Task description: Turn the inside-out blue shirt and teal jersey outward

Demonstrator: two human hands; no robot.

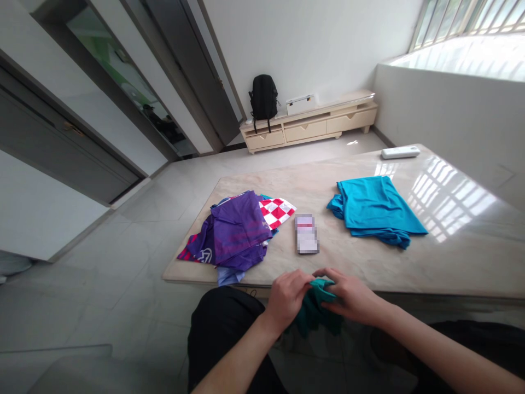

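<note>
Between my knees, just off the table's near edge, a teal green cloth garment point(320, 306) hangs down bunched up. My left hand point(290, 295) pinches its upper edge. On the other side my right hand point(348, 295) grips the same cloth, with fingers curled over its top. What kind of garment it is cannot be made out. A folded bright blue garment point(375, 208) lies on the table to the right. To the left is a pile of purple clothes point(241, 230), with a red and white checked piece point(276, 212) sticking out.
A phone point(307, 234) with a blurred screen lies on the marble table point(295, 180) between the two piles. A white oblong device point(401, 152) sits at the far right corner. Against the wall, a black backpack point(263, 97) stands on a low cabinet point(307, 130).
</note>
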